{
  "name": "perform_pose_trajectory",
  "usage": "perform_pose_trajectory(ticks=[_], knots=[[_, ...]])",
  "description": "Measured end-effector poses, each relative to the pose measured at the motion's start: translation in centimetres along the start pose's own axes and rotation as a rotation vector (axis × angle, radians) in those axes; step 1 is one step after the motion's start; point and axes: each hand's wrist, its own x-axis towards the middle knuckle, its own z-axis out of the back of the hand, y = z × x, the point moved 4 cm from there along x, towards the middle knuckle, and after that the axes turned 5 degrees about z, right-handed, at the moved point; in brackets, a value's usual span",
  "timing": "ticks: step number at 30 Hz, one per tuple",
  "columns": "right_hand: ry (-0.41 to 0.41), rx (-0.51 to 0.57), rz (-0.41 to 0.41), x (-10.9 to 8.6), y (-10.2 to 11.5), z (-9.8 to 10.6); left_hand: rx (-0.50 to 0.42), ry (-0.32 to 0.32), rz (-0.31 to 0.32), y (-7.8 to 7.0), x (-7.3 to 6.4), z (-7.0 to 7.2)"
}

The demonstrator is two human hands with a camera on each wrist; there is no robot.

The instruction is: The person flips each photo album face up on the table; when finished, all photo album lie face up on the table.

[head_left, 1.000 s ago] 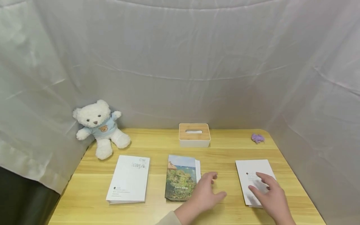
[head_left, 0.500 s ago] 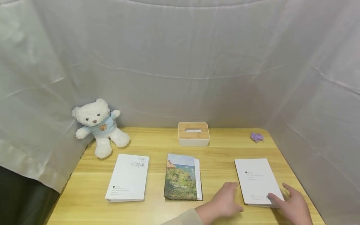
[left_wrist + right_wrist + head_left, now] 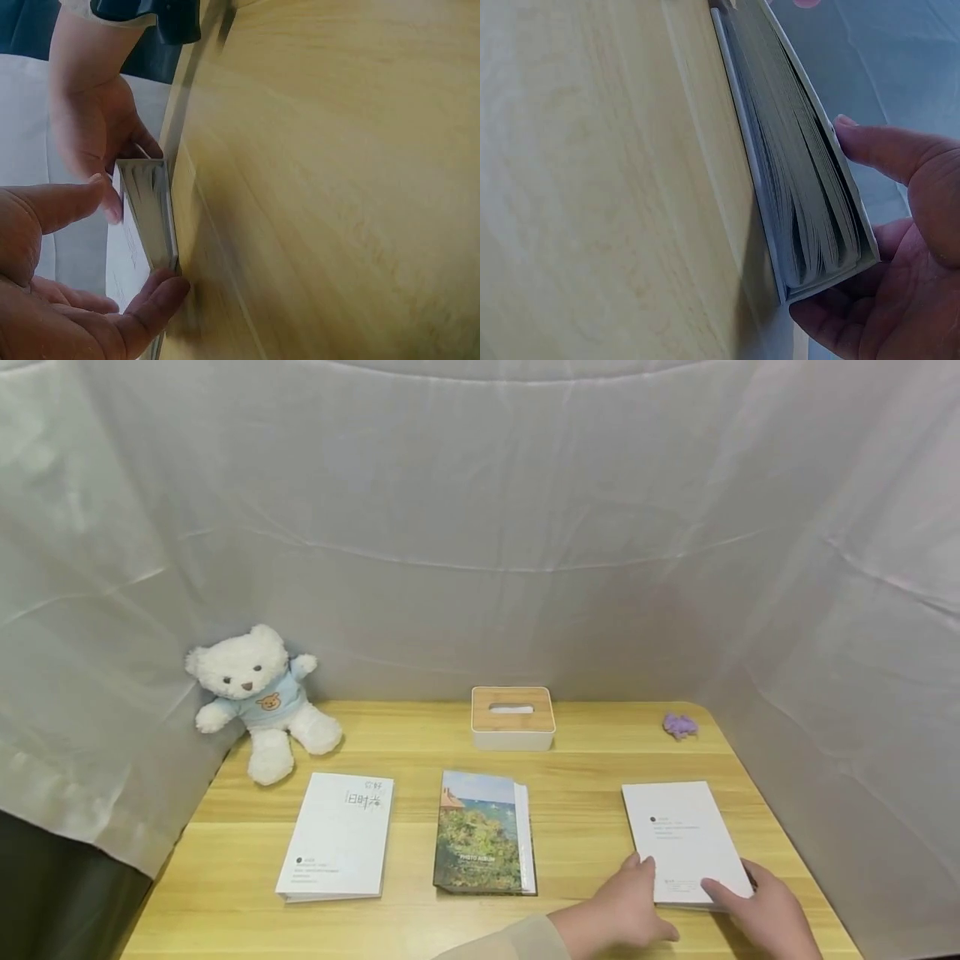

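Note:
A white photo album [image 3: 681, 839] lies on the right of the table in the head view, its back cover with small print facing up. My right hand [image 3: 768, 910] grips its near right corner, thumb on the cover. In the right wrist view the right hand's fingers [image 3: 825, 326] lie along the album's spine, and its page edges [image 3: 810, 195] show. My left hand [image 3: 626, 906] is at the near left corner, fingers touching the album's edge and thumb held apart. In the left wrist view its fingertips [image 3: 169, 292] meet the lower cover.
A photo album with a painted landscape cover [image 3: 480, 835] lies in the middle, and another white album [image 3: 337, 835] to the left. Behind them are a tissue box [image 3: 513, 727], a white teddy bear [image 3: 262, 693] and a small purple object [image 3: 679, 726]. Grey curtains [image 3: 480, 527] surround the table.
Both hands have moved right and toward the near end of the right white album. The right hand went from above its cover to gripping its right corner; the left reached its left edge.

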Motion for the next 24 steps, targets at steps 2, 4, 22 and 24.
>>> perform_pose_trajectory(ticks=[2,4,22,24], knots=[[-0.001,0.008,0.003,0.0,0.1,0.0,-0.035,-0.004,0.024,0.0,0.0,0.0],[-0.003,0.023,0.005,0.1,0.2,0.1,-0.082,-0.012,0.046,0.1,0.0,0.0],[-0.086,0.106,-0.111,-0.7,0.8,1.1,-0.364,0.070,0.018,0.5,0.2,0.2],[-0.125,0.136,-0.117,-0.9,1.1,1.4,-0.348,0.070,0.046,0.5,0.2,0.1]])
